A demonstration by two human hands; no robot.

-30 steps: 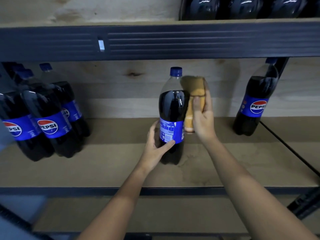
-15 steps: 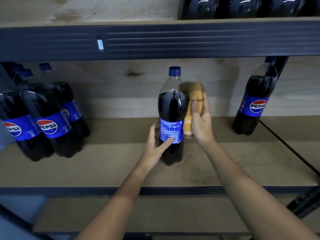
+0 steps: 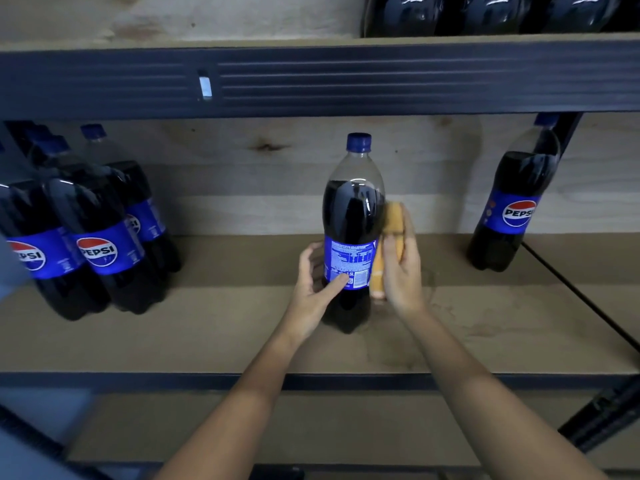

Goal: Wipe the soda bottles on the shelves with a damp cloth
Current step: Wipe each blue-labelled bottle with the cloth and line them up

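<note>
A dark soda bottle (image 3: 353,216) with a blue cap and blue label stands upright in the middle of the wooden shelf (image 3: 207,334). My left hand (image 3: 317,285) grips its lower part, thumb across the label. My right hand (image 3: 403,271) holds a folded yellow cloth (image 3: 389,237) pressed against the bottle's right side, at label height. A single Pepsi bottle (image 3: 512,202) stands at the right, and a group of Pepsi bottles (image 3: 93,230) stands at the left.
A dark metal shelf beam (image 3: 346,81) runs overhead, with several more dark bottles (image 3: 485,12) on the shelf above. A black upright post (image 3: 568,133) stands behind the right bottle. The shelf's front rail (image 3: 138,381) runs below my arms.
My right hand has slid the cloth down the bottle's right side, from the shoulder to the label. My left hand has kept its grip.
</note>
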